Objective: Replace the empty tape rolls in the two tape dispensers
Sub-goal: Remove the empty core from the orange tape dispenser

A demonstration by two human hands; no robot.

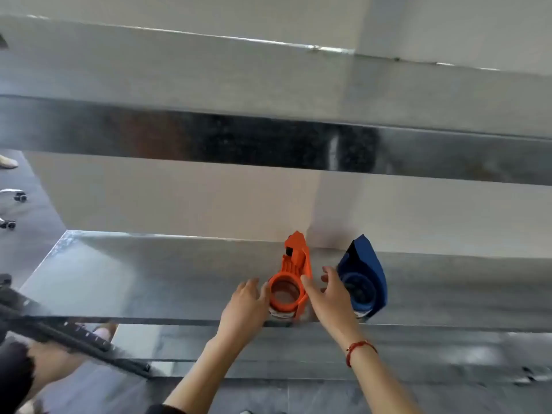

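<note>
Shiny grey metal bench (pixel 149 279), orange plastic tape dispenser (pixel 294 282) near front edge, blue plastic tape dispenser (pixel 366 282) just beside. Left hand (pixel 246 309), right hand (pixel 330 297), fingers spread, flanking orange one. Best gripped firmly both sides before lifting.

- Your left hand (pixel 245 306) covers the orange dispenser's (pixel 291 282) near-left side.
- Roll label under it: blurred, unreadable.
- Blue dispenser's (pixel 363 276) interior: too dark to tell.
</note>
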